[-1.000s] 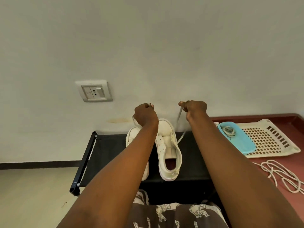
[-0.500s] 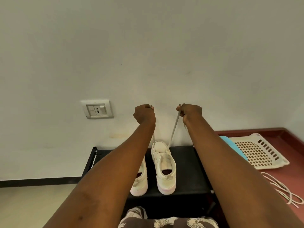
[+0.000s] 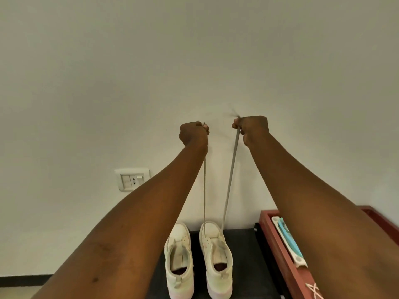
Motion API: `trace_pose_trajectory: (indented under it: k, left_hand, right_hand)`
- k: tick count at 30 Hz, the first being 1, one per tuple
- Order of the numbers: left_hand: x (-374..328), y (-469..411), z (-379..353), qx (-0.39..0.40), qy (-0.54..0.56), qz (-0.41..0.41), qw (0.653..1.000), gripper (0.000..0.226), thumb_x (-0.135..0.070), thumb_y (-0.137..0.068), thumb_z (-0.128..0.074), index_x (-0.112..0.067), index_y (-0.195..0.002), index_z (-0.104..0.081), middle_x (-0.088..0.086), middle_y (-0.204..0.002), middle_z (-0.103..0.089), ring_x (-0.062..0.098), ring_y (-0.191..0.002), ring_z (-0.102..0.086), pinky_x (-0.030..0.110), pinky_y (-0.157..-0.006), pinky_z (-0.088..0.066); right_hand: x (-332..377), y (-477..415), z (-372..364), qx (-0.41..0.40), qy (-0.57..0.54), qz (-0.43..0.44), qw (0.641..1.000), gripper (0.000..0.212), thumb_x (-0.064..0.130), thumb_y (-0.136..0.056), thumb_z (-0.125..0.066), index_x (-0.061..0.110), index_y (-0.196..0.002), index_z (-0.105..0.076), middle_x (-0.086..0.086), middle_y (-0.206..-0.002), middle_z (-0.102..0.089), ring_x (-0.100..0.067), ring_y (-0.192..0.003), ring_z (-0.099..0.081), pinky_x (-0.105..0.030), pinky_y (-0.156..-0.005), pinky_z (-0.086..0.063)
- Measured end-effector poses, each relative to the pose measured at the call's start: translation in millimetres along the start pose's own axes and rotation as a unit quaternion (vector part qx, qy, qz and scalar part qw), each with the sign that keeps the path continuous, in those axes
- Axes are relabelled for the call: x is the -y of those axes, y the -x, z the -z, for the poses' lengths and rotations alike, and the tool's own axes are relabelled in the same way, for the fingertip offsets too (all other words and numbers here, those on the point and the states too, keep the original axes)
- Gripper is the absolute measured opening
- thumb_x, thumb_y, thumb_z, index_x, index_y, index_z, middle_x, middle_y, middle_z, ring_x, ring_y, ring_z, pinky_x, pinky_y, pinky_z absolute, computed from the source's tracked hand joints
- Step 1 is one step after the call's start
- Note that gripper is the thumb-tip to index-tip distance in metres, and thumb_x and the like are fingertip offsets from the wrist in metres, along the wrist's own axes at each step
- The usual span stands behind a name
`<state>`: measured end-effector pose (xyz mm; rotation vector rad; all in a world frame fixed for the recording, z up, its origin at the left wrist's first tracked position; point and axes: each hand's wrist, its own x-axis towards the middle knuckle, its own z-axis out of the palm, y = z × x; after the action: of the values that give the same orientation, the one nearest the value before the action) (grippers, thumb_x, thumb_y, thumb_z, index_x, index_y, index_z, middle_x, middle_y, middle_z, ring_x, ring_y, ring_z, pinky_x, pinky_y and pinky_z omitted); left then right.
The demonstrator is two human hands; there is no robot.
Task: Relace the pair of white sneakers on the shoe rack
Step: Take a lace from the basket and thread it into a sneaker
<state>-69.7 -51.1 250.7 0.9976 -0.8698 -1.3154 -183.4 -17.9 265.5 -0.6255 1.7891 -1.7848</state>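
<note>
Two white sneakers stand side by side on the black shoe rack (image 3: 244, 255), toes toward the wall: the left sneaker (image 3: 179, 260) and the right sneaker (image 3: 217, 255). A white lace (image 3: 230, 180) runs from the toe end of the right sneaker up in two taut strands. My left hand (image 3: 193, 133) grips the left strand and my right hand (image 3: 251, 128) grips the right strand, both raised high in front of the wall. The lace's tip sticks out above my right fist.
A wall socket (image 3: 131, 179) sits on the white wall at the left. To the right of the rack a red ledge (image 3: 278, 244) carries a cream tray with a light blue item (image 3: 288, 240). Loose cord (image 3: 313, 290) lies at the lower right.
Both hands have risen well above the sneakers, drawing the two lace strands out long and taut. The camera has tilted up toward the wall.
</note>
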Motion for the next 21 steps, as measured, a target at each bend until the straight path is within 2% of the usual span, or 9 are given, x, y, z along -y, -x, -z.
trace_pose_trajectory:
  k: [2,3,6,9,11,13,16,18,21]
  left_hand:
    - [-17,2,-5,0.011,-0.017,-0.025,0.999,0.036,0.018,-0.082,-0.04,-0.005,-0.061,-0.057,0.004,-0.056,-0.053,0.012,-0.045,-0.049,0.022,-0.054,-0.05]
    - [-27,3,-9,0.015,-0.032,-0.044,0.998,0.037,0.018,-0.081,-0.04,-0.006,-0.059,-0.059,0.004,-0.055,-0.054,0.013,-0.046,-0.051,0.022,-0.057,-0.052]
    - [-47,4,-21,0.032,-0.053,-0.071,0.996,0.039,0.017,-0.079,-0.041,-0.007,-0.057,-0.062,0.004,-0.054,-0.056,0.015,-0.046,-0.052,0.026,-0.063,-0.055]
    - [-56,6,-26,0.053,-0.085,-0.083,0.991,0.037,0.014,-0.081,-0.046,-0.008,-0.056,-0.063,0.002,-0.056,-0.058,0.013,-0.048,-0.056,0.027,-0.069,-0.055]
    - [-55,9,-27,0.08,-0.115,-0.089,0.986,0.029,0.01,-0.084,-0.051,-0.007,-0.064,-0.065,0.002,-0.061,-0.061,0.013,-0.053,-0.06,0.026,-0.068,-0.054]
    - [-50,13,-25,0.118,-0.136,-0.098,0.979,0.014,0.001,-0.087,-0.058,-0.005,-0.08,-0.069,0.004,-0.067,-0.063,0.014,-0.059,-0.061,0.028,-0.073,-0.055]
    - [-45,18,-24,0.157,-0.151,-0.103,0.971,0.014,-0.007,-0.09,-0.06,-0.001,-0.099,-0.069,0.01,-0.079,-0.065,0.018,-0.063,-0.062,0.032,-0.074,-0.056]
    - [-46,18,-26,0.167,-0.165,-0.116,0.965,0.015,-0.007,-0.091,-0.058,-0.001,-0.1,-0.068,0.008,-0.077,-0.064,0.015,-0.061,-0.062,0.028,-0.07,-0.055]
    - [-47,15,-28,0.173,-0.181,-0.141,0.958,0.013,-0.008,-0.09,-0.06,-0.002,-0.097,-0.069,0.003,-0.071,-0.063,0.013,-0.063,-0.063,0.026,-0.072,-0.056]
  right_hand:
    - [23,5,-1,0.009,0.031,0.036,0.999,0.009,-0.002,-0.079,-0.066,0.005,-0.081,-0.061,-0.007,-0.073,-0.061,-0.012,-0.062,-0.056,-0.02,-0.053,-0.041]
    - [33,9,-2,0.02,0.032,0.051,0.998,0.005,0.001,-0.08,-0.067,0.003,-0.083,-0.064,-0.008,-0.076,-0.063,-0.011,-0.059,-0.055,-0.021,-0.054,-0.041]
    - [52,20,-1,0.026,0.049,0.098,0.994,0.015,0.0,-0.079,-0.068,-0.005,-0.094,-0.068,-0.009,-0.071,-0.063,-0.011,-0.05,-0.049,-0.021,-0.051,-0.042]
    - [63,25,-2,0.029,0.086,0.139,0.986,0.017,-0.002,-0.077,-0.072,-0.007,-0.092,-0.068,-0.007,-0.061,-0.06,-0.013,-0.047,-0.052,-0.023,-0.053,-0.052]
    - [61,28,-2,0.033,0.097,0.152,0.983,0.015,-0.003,-0.076,-0.072,-0.007,-0.09,-0.069,-0.007,-0.063,-0.062,-0.015,-0.05,-0.057,-0.03,-0.065,-0.059]
    - [57,28,-1,0.041,0.092,0.172,0.98,0.011,-0.006,-0.077,-0.071,-0.008,-0.087,-0.07,-0.011,-0.069,-0.064,-0.017,-0.053,-0.059,-0.035,-0.075,-0.059]
    - [51,31,2,0.056,0.061,0.206,0.975,0.007,-0.012,-0.079,-0.065,-0.009,-0.084,-0.069,-0.013,-0.071,-0.063,-0.017,-0.056,-0.062,-0.027,-0.065,-0.059]
    - [48,31,4,0.049,0.042,0.222,0.973,0.012,-0.016,-0.08,-0.061,-0.007,-0.081,-0.068,-0.012,-0.07,-0.062,-0.016,-0.056,-0.063,-0.022,-0.057,-0.058]
    - [43,25,7,0.027,0.047,0.241,0.969,0.016,-0.015,-0.081,-0.058,-0.004,-0.078,-0.069,-0.007,-0.066,-0.061,-0.016,-0.056,-0.06,-0.025,-0.061,-0.058]
